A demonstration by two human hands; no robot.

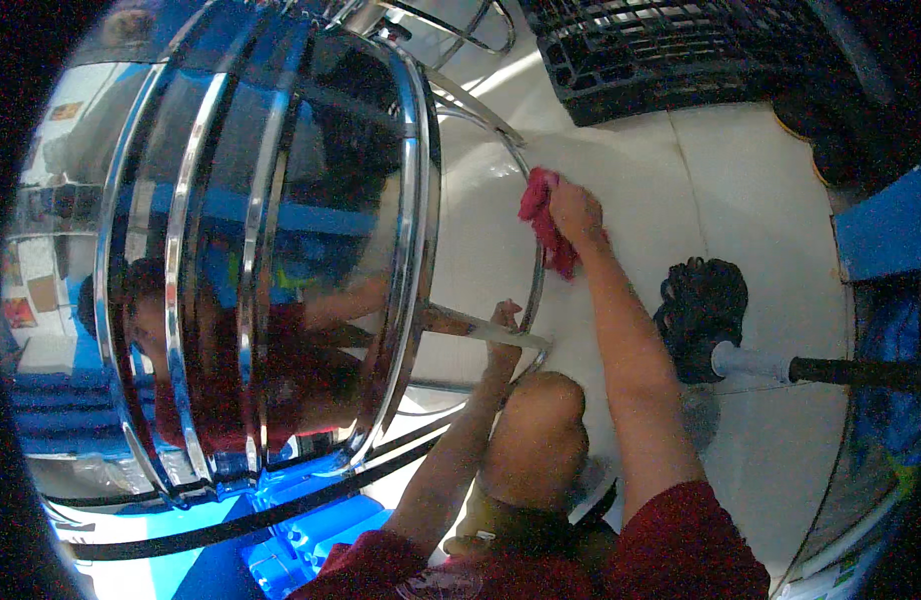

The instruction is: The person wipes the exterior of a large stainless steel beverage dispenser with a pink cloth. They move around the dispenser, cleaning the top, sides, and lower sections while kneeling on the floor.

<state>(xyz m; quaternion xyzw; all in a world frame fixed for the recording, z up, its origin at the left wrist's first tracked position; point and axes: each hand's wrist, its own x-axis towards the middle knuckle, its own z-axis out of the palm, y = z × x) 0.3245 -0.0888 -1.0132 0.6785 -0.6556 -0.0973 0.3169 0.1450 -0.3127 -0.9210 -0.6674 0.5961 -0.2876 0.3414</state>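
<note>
A large piece of metal furniture lies to my left, with a dark glossy panel [326, 220] that mirrors the room and me. Curved chrome tubes [413, 200] run over and around that panel. From it a straight metal bar [471, 322] reaches to a thin curved chrome rail [539, 270] above the floor. My left hand [503, 335] is closed around the bar near where it meets the rail. Higher up, my right hand [577, 212] grips a red cloth [541, 205] against the rail, and part of the cloth hangs down below the fingers.
A mop with black strands [699, 300] lies right of my right forearm, its handle [841, 372] reaching to the right edge. At the upper right is a black plastic crate [671, 55]. Blue objects [316, 530] show below the furniture. My bent knee [541, 420] is between my arms.
</note>
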